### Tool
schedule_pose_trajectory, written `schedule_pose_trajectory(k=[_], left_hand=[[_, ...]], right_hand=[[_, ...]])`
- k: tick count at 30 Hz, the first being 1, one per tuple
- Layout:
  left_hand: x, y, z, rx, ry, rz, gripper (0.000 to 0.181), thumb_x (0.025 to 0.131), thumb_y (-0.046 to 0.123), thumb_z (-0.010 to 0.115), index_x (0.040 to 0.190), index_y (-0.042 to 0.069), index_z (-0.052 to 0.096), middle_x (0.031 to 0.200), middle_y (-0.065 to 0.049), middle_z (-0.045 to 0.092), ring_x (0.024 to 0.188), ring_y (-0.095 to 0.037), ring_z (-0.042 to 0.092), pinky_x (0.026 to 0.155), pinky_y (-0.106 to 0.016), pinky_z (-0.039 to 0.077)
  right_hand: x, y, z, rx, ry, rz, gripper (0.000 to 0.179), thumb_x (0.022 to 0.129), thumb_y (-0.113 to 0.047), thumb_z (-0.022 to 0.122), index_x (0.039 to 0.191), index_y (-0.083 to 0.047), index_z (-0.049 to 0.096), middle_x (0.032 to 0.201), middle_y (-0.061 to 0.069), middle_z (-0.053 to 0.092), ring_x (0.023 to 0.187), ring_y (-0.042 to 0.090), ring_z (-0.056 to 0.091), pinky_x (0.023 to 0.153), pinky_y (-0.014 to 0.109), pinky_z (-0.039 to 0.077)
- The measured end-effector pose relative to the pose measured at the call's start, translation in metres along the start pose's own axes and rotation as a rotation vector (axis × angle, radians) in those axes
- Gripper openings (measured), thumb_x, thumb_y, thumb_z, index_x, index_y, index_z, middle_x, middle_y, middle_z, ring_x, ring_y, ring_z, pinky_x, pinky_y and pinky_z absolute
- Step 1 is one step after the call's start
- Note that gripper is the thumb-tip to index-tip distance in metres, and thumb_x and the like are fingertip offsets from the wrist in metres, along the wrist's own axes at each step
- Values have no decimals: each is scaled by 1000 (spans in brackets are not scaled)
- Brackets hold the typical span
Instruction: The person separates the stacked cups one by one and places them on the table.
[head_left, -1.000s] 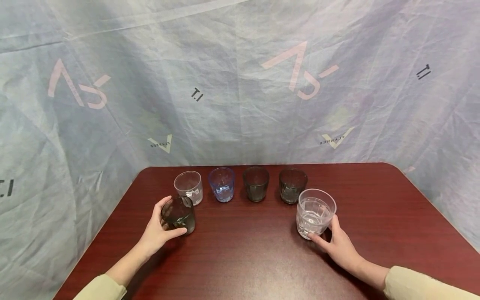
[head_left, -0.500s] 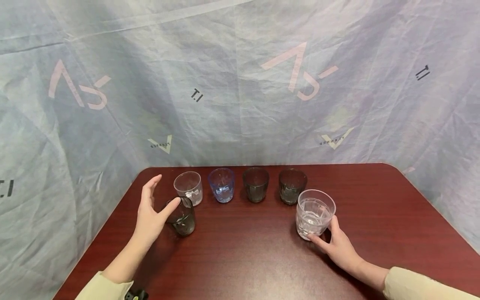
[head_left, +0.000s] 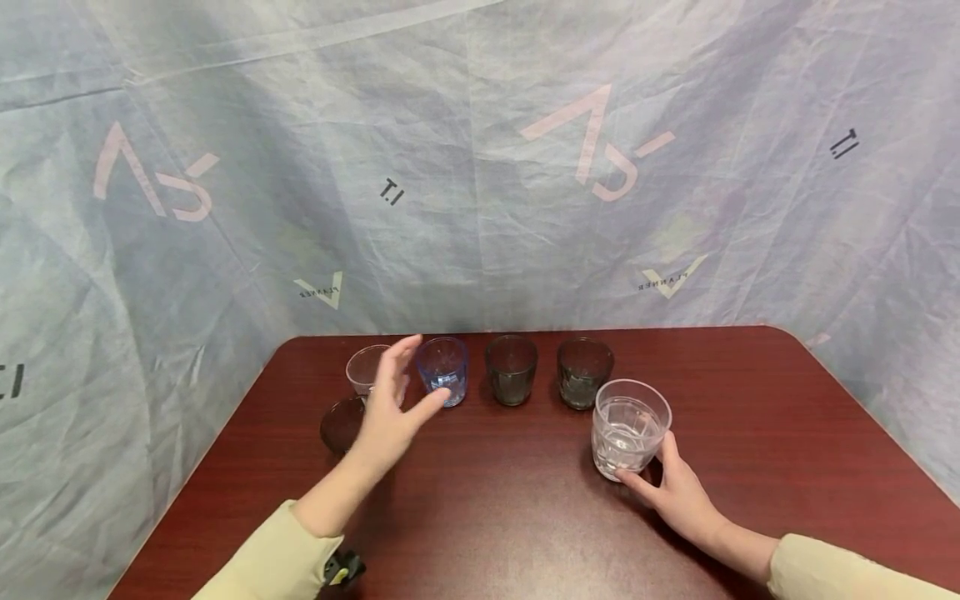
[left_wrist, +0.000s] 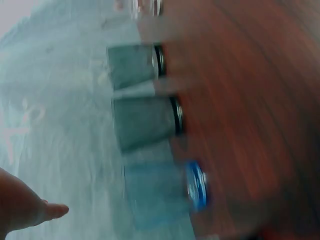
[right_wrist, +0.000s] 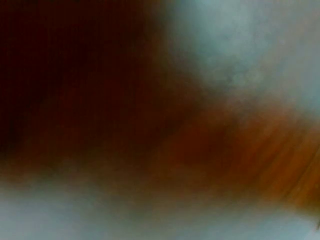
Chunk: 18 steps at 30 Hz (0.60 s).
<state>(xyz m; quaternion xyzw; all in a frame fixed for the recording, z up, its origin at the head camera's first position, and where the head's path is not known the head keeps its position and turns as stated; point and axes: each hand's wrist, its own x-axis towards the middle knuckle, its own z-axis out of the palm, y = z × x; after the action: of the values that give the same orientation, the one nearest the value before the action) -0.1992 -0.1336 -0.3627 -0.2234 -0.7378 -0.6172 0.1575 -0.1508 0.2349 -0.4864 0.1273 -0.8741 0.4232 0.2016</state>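
Note:
My left hand [head_left: 390, 421] is raised over the left part of the table, thumb and fingers spread apart, holding nothing. It is in front of the blue glass [head_left: 444, 367] and partly covers a clear glass [head_left: 366, 367] and a dark grey glass [head_left: 341, 427]. In the left wrist view the blue glass [left_wrist: 160, 192] looks smeared by motion, and only part of the left hand [left_wrist: 25, 207] shows. My right hand [head_left: 686, 492] grips a clear glass [head_left: 628, 433] low on its side; a line shows inside it, from water or a nested glass, I cannot tell which. The right wrist view is too blurred to read.
Two dark grey glasses, one in the middle [head_left: 512, 371] and one to its right [head_left: 585, 372], continue the back row beside the blue glass. Behind the reddish-brown table [head_left: 510, 517] hangs a grey printed cloth [head_left: 480, 208].
My left hand let go of the dark grey glass at the left, lifted off it and swung right toward the blue glass. The right hand and its clear glass stay in place.

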Motion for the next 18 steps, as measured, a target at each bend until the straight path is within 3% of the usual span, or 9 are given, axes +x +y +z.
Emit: schedule_pose_trajectory(k=[3,9,18], left_hand=[[4,-2,26,-44,-76,1,72,85,3,73,145,5,34,148,-9,37,139,-23,30,110,-56,23],[13,-5,73,-99,-204,15,71,85,9,74,144,9,35,148,-7,39,139,-22,32,108,-54,29],[30,-17,125,-146,-388,0,77,84,10,76,146,15,31,148,0,39,138,-18,34,105,-52,34]], right_hand=[[0,0,0,2,-3,3,70,79,-13,81,130,0,35,120,25,61,114,-4,46,91,3,23],[-1,2,1,7,-6,8,71,79,-14,81,132,-2,35,120,22,61,114,-4,46,91,4,23],[0,2,0,-9,-4,3,71,80,-15,81,132,-3,35,120,19,62,113,1,49,91,6,26]])
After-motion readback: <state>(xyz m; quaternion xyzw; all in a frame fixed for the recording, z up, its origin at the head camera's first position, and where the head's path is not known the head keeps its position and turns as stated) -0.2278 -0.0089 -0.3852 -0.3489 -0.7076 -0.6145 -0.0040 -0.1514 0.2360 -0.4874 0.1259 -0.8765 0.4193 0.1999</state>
